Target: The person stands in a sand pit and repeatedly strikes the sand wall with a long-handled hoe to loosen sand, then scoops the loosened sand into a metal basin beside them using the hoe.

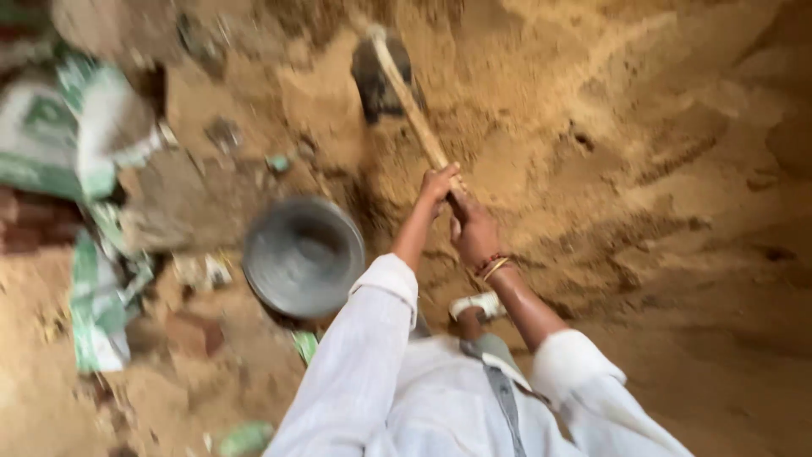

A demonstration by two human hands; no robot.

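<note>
Both my hands grip the wooden handle (416, 114) of a hoe. My left hand (439, 183) is closed around it higher up, and my right hand (474, 230), with bangles and a red thread at the wrist, holds the handle's end just below. The dark metal blade (378, 74) rests against the sand heap (592, 127) ahead of me. A round grey metal pan (303, 256) lies on the ground just left of my left forearm and looks empty. Both my sleeves are white.
White-and-green sacks (59, 127) lie crumpled at the left, beside some reddish bricks (30, 222). More sack scraps (95, 305) and rubble are scattered at lower left. A light sandal on my foot (479, 305) shows between my arms. Sand slopes up on the right.
</note>
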